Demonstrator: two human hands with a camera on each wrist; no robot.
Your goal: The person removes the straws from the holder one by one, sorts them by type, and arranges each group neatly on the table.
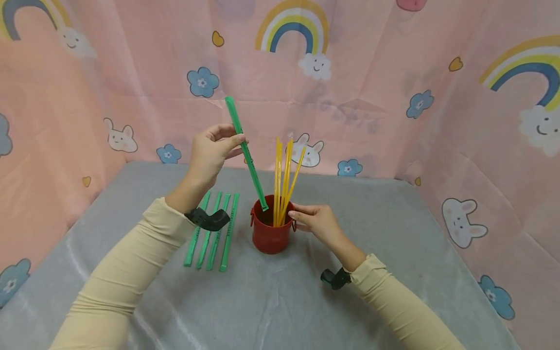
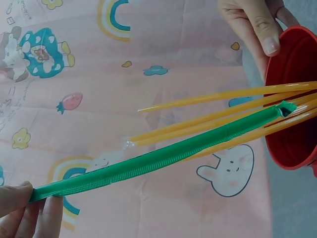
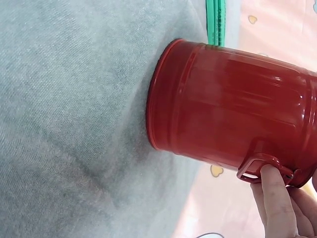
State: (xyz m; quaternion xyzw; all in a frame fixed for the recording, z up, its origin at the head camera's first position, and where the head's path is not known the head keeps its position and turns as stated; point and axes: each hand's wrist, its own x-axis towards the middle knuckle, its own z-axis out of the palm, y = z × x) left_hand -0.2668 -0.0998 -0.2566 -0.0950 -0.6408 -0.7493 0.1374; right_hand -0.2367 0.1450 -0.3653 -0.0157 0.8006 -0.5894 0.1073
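Note:
My left hand (image 1: 210, 153) pinches a green wrapped straw (image 1: 251, 167) near its upper part. The straw slants down to the right, its lower tip at the mouth of a red bucket (image 1: 270, 240). Several yellow straws (image 1: 287, 167) stand in that bucket, leaning slightly apart. At the bucket's right side, my right hand (image 1: 321, 223) grips it, thumb at the rim and fingers (image 3: 277, 198) at the small side handle (image 3: 246, 166). How far the green tip reaches inside is hard to tell.
Several more green wrapped straws (image 1: 229, 233) lie side by side on the grey cloth (image 1: 280, 301), left of the bucket and partly behind my left wrist. A pink printed curtain (image 1: 367, 87) hangs behind and along both sides.

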